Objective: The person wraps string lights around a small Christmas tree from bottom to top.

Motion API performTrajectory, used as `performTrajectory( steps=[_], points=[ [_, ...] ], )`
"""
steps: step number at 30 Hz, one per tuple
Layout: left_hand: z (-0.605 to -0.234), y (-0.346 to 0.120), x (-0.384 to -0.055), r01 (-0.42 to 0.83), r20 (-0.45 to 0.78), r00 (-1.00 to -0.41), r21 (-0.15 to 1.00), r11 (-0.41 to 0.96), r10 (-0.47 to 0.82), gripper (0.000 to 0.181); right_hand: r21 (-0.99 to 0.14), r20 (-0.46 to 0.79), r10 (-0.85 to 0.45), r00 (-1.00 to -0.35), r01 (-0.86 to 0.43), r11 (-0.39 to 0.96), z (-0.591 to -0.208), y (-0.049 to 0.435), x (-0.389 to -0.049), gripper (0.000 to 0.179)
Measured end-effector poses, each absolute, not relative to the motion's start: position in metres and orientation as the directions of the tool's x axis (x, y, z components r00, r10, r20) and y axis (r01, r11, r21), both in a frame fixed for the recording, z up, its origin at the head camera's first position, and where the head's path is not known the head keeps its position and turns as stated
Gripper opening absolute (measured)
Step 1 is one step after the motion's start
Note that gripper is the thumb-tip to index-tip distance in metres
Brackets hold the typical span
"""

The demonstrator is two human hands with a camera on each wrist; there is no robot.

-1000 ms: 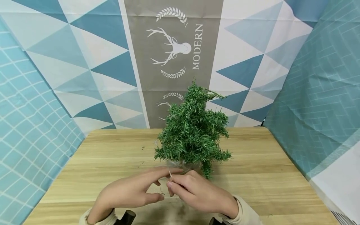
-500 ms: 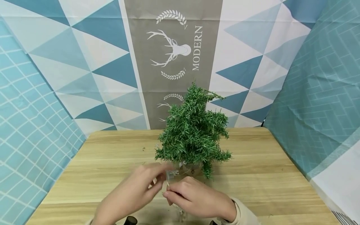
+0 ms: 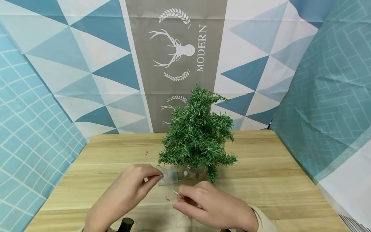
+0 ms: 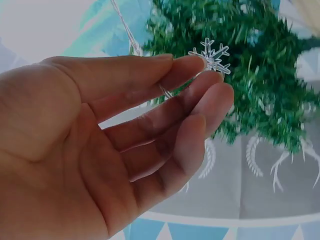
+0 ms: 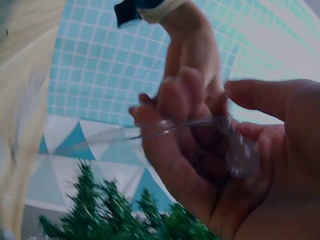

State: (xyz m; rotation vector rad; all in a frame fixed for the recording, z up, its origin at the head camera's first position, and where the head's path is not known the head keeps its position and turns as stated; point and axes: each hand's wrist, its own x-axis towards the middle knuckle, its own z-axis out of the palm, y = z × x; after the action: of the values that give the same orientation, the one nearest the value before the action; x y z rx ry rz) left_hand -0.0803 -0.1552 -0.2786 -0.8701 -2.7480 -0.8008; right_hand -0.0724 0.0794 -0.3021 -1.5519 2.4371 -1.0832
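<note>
A small green artificial tree (image 3: 200,135) stands at the table's middle, its base partly hidden by branches. My left hand (image 3: 124,190) is left of the tree, pinching a thin clear wire between thumb and fingers. In the left wrist view, a clear snowflake (image 4: 214,60) shows at those fingertips, and the wire (image 4: 125,25) runs up behind the thumb. My right hand (image 3: 213,203) is in front of the tree, fingers curled round a string light. Its clear wire (image 5: 170,127) crosses the index finger, and a clear, blurred piece (image 5: 243,160) lies inside the fingers.
A flat translucent box or packet (image 3: 171,178) lies on the wooden table (image 3: 258,193) beyond the left hand. Small white bits (image 3: 185,173) and a thin wire lie by the tree's base. Patterned cloth backdrops (image 3: 92,64) rise behind the table and at both sides.
My left hand has moved away from the right hand, to the left, and now pinches the wire. The translucent box has come into view. The right hand has shifted slightly right; the tree stays put.
</note>
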Motion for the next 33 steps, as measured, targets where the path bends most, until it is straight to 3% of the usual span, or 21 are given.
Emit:
performTrajectory(
  steps=[4,12,20,23,27,33],
  points=[
    [-0.277,-0.162,-0.082,0.531,0.309,-0.847,0.432,0.730,0.433,0.020,-0.602,0.275,-0.822,-0.499,-0.756,0.257,-0.293,0.090,-0.071,0.012],
    [-0.277,-0.166,-0.086,0.507,0.346,-0.855,0.397,0.765,0.387,0.018,-0.663,0.171,-0.827,-0.536,-0.683,0.305,-0.276,0.112,-0.065,0.031],
    [-0.278,-0.165,-0.088,0.515,0.371,-0.844,0.366,0.775,0.386,0.017,-0.548,0.269,-0.783,-0.561,-0.758,0.354,-0.271,0.132,-0.068,0.041],
    [-0.278,-0.166,-0.088,0.504,0.370,-0.850,0.359,0.785,0.376,0.016,-0.494,0.270,-0.750,-0.603,-0.756,0.430,-0.271,0.139,-0.074,0.036],
    [-0.278,-0.166,-0.088,0.490,0.370,-0.856,0.354,0.796,0.362,0.014,-0.450,0.223,-0.710,-0.667,-0.717,0.532,-0.274,0.152,-0.081,0.012],
    [-0.279,-0.164,-0.089,0.492,0.365,-0.855,0.342,0.801,0.369,0.014,-0.472,0.154,-0.693,-0.705,-0.668,0.575,-0.272,0.169,-0.085,0.013]
  ],
)
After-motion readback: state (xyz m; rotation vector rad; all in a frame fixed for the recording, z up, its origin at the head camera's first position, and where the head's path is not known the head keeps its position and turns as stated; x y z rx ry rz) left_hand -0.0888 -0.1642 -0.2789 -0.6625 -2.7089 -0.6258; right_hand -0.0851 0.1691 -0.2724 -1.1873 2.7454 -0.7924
